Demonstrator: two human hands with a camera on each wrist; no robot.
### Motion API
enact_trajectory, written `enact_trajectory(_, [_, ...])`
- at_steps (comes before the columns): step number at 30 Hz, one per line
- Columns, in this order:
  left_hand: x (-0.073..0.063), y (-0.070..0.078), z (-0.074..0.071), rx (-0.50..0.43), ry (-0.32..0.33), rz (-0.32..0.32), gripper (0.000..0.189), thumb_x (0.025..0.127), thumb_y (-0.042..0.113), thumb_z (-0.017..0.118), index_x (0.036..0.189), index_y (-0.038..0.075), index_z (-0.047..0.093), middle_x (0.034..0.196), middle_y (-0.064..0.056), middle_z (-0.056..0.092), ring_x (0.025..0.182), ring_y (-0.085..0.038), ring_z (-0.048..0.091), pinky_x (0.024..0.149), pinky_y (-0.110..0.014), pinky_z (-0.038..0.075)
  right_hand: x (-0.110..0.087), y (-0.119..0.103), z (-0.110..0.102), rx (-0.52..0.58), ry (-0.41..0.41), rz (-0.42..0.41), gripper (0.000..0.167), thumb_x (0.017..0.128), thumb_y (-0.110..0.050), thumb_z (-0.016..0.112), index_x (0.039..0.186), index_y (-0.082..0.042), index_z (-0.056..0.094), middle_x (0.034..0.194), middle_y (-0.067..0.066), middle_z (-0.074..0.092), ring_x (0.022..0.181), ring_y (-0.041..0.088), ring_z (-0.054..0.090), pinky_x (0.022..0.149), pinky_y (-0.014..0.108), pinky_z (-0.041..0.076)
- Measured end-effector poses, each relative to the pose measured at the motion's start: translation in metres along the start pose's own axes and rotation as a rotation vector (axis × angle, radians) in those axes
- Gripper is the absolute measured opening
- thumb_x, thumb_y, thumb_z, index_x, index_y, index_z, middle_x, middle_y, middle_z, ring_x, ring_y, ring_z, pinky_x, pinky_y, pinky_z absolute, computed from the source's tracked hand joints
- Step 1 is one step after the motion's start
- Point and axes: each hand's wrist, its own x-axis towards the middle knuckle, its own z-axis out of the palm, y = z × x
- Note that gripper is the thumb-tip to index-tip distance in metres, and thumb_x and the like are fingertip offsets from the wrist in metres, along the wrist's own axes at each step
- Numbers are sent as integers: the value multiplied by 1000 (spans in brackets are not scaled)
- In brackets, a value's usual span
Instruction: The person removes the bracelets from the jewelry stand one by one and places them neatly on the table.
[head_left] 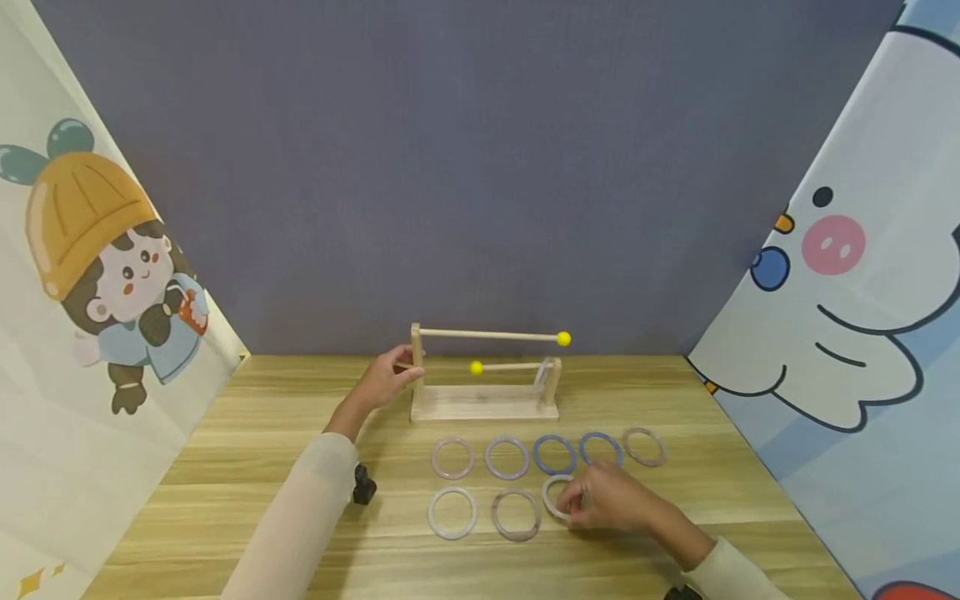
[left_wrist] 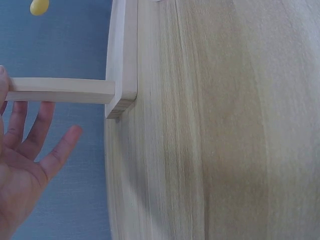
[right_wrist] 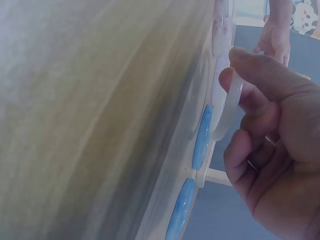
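Observation:
My left hand (head_left: 384, 379) grips the left upright post (left_wrist: 60, 91) of a wooden rack (head_left: 483, 406), thumb on one side and fingers on the other. The rack has two horizontal dowels tipped with yellow balls; a clear bangle (head_left: 541, 377) hangs on the lower dowel, by the right post. My right hand (head_left: 611, 497) pinches a white bangle (right_wrist: 230, 107) between thumb and index finger, at the right end of the front row. In the right wrist view this bangle stands tilted up on edge, its far part close over the table. The other right fingers are curled.
Behind the right hand, a row holds a pink bangle (head_left: 436, 459), a lilac one (head_left: 489, 459), two blue ones (head_left: 536, 454) and a brownish one (head_left: 662, 450). Another white bangle (head_left: 431, 513) and a mottled one (head_left: 496, 515) lie left of the hand. A grey partition (head_left: 480, 183) stands behind the rack.

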Motion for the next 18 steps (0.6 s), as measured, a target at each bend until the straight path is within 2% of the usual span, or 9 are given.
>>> enact_trajectory(3, [1,0,0,0,2,1,43,102,26,65,138,5,56,129,-16,64,115,-36,65,88,-42,60,-1,1,0,8,-18,9,20,74,-14,82,90,-27,81,74,-20,72,68,-15,56,76,23,56])
enact_trajectory(5, [1,0,1,2,5,-1,42,102,26,65,137,5,56,128,-16,65,114,-36,65,88,-42,59,-1,1,1,23,-26,11,21,74,-12,81,90,-26,81,74,-20,72,68,-14,56,70,17,53])
enact_trajectory(9, [1,0,0,14,11,3,40,102,28,65,136,8,57,128,-15,65,114,-35,65,88,-43,59,0,2,1,37,-33,12,21,73,-12,81,89,-25,81,75,-22,71,68,-14,57,69,14,52])
enact_trajectory(13, [1,1,0,13,14,2,36,102,27,65,133,11,59,127,-15,65,113,-34,66,90,-44,59,0,1,2,87,-64,47,18,74,-13,83,88,-23,80,75,-19,73,67,-14,58,65,13,52])
enact_trajectory(18, [0,1,0,20,13,1,39,102,28,65,135,9,58,127,-15,65,113,-35,66,91,-46,59,1,0,3,117,-87,91,14,74,-16,87,84,-22,79,74,-20,71,66,-12,58,63,13,52])
